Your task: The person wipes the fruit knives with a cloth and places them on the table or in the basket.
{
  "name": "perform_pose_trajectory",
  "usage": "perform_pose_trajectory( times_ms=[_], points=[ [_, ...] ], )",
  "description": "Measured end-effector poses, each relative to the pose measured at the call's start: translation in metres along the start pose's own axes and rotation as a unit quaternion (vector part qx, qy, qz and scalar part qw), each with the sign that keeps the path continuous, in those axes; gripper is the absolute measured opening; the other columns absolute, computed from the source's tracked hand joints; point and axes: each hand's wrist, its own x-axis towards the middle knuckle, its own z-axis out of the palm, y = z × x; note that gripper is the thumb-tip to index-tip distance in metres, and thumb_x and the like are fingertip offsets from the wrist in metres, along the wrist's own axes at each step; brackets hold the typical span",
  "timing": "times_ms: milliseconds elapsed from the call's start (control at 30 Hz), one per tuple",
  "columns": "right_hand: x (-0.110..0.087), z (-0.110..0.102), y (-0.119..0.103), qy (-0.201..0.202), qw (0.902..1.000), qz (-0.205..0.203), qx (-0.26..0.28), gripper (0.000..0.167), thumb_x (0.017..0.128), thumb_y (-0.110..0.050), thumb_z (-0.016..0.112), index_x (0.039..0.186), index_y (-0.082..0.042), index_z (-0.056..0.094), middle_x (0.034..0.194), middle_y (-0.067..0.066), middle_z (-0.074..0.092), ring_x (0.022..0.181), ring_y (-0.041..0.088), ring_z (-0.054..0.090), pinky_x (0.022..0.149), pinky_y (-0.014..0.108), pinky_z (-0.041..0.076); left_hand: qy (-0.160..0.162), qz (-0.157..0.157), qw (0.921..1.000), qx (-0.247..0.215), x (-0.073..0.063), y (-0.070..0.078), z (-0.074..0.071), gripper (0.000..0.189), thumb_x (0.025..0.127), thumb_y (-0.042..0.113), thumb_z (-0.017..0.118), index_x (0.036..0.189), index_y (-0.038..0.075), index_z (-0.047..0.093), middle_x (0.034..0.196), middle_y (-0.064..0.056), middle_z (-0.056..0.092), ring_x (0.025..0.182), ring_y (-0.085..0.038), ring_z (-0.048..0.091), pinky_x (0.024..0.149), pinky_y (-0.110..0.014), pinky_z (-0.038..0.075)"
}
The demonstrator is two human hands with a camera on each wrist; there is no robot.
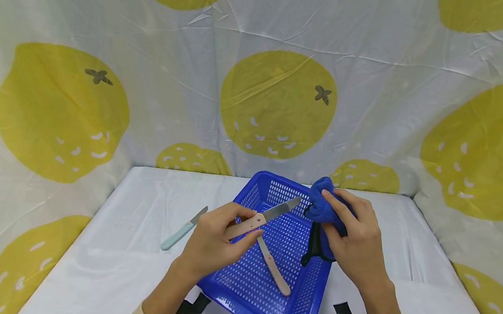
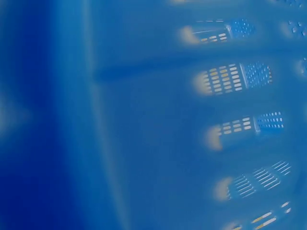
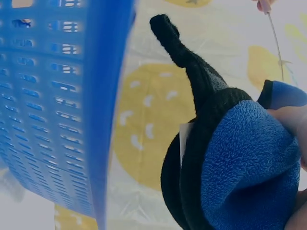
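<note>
Head view: a person's 2 hands work above a blue perforated basket (image 1: 240, 281), which occupies the lower centre of the frame on a white surface (image 1: 124, 230). The left hand (image 1: 213, 238), in the lower centre, pinches the pale pink handle of a knife (image 1: 260, 221) between thumb and fingers; the blade slants toward the upper right, its tip just beside a blue cloth (image 1: 325, 208). The right hand (image 1: 357, 236), right of centre, grips this bunched cloth with thumb and bent fingers; its black-edged part hangs by the basket's right side. A 2nd pink-handled knife (image 1: 275, 271) lies inside the basket, handle toward the lower right, its upper end partly hidden by the left hand. A knife with a mint handle (image 1: 179, 234) rests on the white surface, left of the basket, blade toward the upper right. Behind stands a backdrop with yellow lemons (image 1: 278, 109).

Left wrist view: blurred blue plastic with rows of slots fills the frame; the hand's state cannot be told here.

Right wrist view: the cloth fills the lower right, the basket wall the left; a thin blade descends at the upper right.
</note>
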Motion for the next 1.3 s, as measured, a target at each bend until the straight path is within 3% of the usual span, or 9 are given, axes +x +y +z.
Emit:
perform_pose_trajectory(
  times_ms=[367, 567, 633, 767, 900, 1000, 1100, 1233, 1300],
  points=[
    [0.0, 0.001, -0.008, 0.015, 0.9993, -0.018, 0.03, 0.054, 0.08, 0.0, 0.072, 0.133, -0.011, 0.07, 0.134, 0.02, 0.062, 0.12, 0.039, 0.057, 0.116, 0.013, 0.032, 0.011, -0.008, 0.9998, 0.011, 0.0, 0.001, -0.002, 0.028, 0.084, 0.011, 0.084, 0.108, 0.008, 0.069, 0.09, -0.003, 0.071, 0.06, -0.005, 0.051, 0.053, -0.01, 0.047],
    [0.001, 0.002, -0.012, 0.018, 0.9988, -0.027, 0.037, 0.037, 0.101, -0.025, 0.059, 0.133, -0.011, 0.07, 0.134, 0.021, 0.062, 0.12, 0.04, 0.056, 0.117, 0.014, 0.032, 0.011, -0.009, 0.9997, 0.018, 0.002, 0.002, -0.004, 0.025, 0.09, 0.016, 0.081, 0.11, 0.007, 0.07, 0.087, -0.002, 0.07, 0.059, -0.003, 0.053, 0.051, -0.009, 0.046],
    [0.002, 0.003, -0.013, 0.017, 0.9986, -0.031, 0.039, 0.036, 0.1, -0.023, 0.061, 0.133, -0.011, 0.07, 0.134, 0.02, 0.063, 0.12, 0.04, 0.056, 0.117, 0.014, 0.032, 0.013, -0.006, 0.9997, 0.022, 0.003, 0.002, -0.004, 0.022, 0.092, 0.017, 0.079, 0.11, 0.008, 0.07, 0.086, -0.001, 0.069, 0.058, -0.003, 0.053, 0.051, -0.009, 0.045],
    [0.003, 0.003, -0.015, 0.01, 0.9985, -0.037, 0.039, 0.05, 0.085, -0.005, 0.069, 0.135, -0.013, 0.069, 0.135, 0.018, 0.063, 0.12, 0.039, 0.057, 0.117, 0.015, 0.032, 0.021, -0.007, 0.9991, 0.037, 0.003, 0.002, -0.004, 0.017, 0.095, 0.016, 0.075, 0.11, 0.009, 0.072, 0.084, 0.001, 0.067, 0.058, -0.006, 0.05, 0.051, -0.011, 0.043],
    [0.001, 0.001, -0.016, -0.007, 0.9992, -0.032, 0.024, 0.036, 0.103, -0.026, 0.06, 0.135, -0.013, 0.069, 0.135, 0.017, 0.063, 0.12, 0.037, 0.057, 0.117, 0.014, 0.03, 0.029, -0.024, 0.9986, 0.036, 0.002, 0.003, -0.002, 0.015, 0.096, 0.014, 0.074, 0.11, 0.009, 0.071, 0.087, -0.001, 0.07, 0.062, -0.008, 0.058, 0.055, -0.011, 0.049],
    [0.0, 0.0, -0.017, -0.014, 0.9993, -0.03, 0.019, 0.046, 0.108, -0.042, 0.045, 0.135, -0.013, 0.069, 0.135, 0.017, 0.063, 0.12, 0.037, 0.056, 0.117, 0.013, 0.029, 0.032, -0.049, 0.998, 0.024, 0.0, 0.004, -0.001, 0.019, 0.096, 0.012, 0.073, 0.114, 0.01, 0.069, 0.094, -0.002, 0.074, 0.068, -0.008, 0.064, 0.061, -0.013, 0.055],
    [0.0, 0.001, -0.018, -0.005, 0.999, -0.034, 0.028, 0.036, 0.103, -0.027, 0.06, 0.135, -0.014, 0.069, 0.134, 0.017, 0.063, 0.119, 0.037, 0.057, 0.117, 0.014, 0.031, 0.032, -0.068, 0.9968, 0.025, 0.0, 0.005, 0.001, 0.025, 0.094, 0.012, 0.075, 0.117, 0.012, 0.066, 0.095, -0.002, 0.075, 0.069, -0.009, 0.064, 0.06, -0.017, 0.056],
    [0.0, 0.006, -0.022, 0.001, 0.9979, -0.046, 0.044, 0.048, 0.087, -0.009, 0.07, 0.135, -0.014, 0.069, 0.134, 0.015, 0.064, 0.119, 0.036, 0.058, 0.117, 0.016, 0.032, 0.037, -0.084, 0.9948, 0.045, 0.0, 0.005, 0.004, 0.032, 0.087, 0.01, 0.081, 0.114, 0.013, 0.065, 0.093, -0.002, 0.074, 0.068, -0.011, 0.065, 0.059, -0.021, 0.056],
    [-0.001, 0.009, -0.024, -0.006, 0.9979, -0.048, 0.044, 0.039, 0.096, -0.017, 0.067, 0.135, -0.014, 0.069, 0.134, 0.015, 0.064, 0.119, 0.035, 0.058, 0.117, 0.016, 0.032, 0.035, -0.093, 0.9941, 0.044, 0.0, 0.006, 0.005, 0.033, 0.085, 0.008, 0.083, 0.112, 0.013, 0.066, 0.095, -0.002, 0.075, 0.072, -0.012, 0.068, 0.063, -0.022, 0.059]
  ],
)
